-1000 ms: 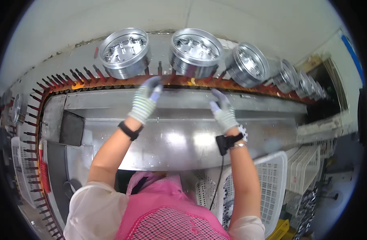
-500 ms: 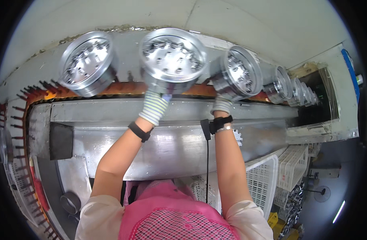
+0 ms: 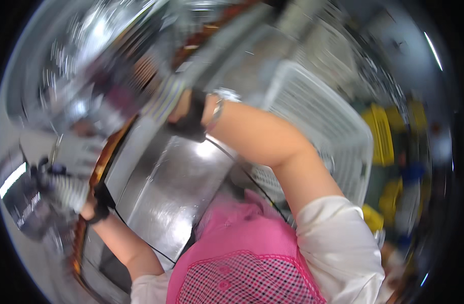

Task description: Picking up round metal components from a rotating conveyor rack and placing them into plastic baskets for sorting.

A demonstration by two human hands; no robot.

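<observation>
locate the large metal drum (image 3: 100, 30): it lies forward and to the left of the fingers of your right hand (image 3: 160, 96), the nearer of your two hands. motion blur hides the drum's axis; you cannot tell whether these fingers are closed on it. your left hand (image 3: 65, 190), lower and further left, is beside a second shiny metal piece (image 3: 25, 205); its grip cannot be confirmed either. the steel counter (image 3: 166, 185) extends below your right hand. right of the counter stands a white slatted basket (image 3: 343, 131), contents unclear; yellow crates (image 3: 379, 134) lie beyond it
</observation>
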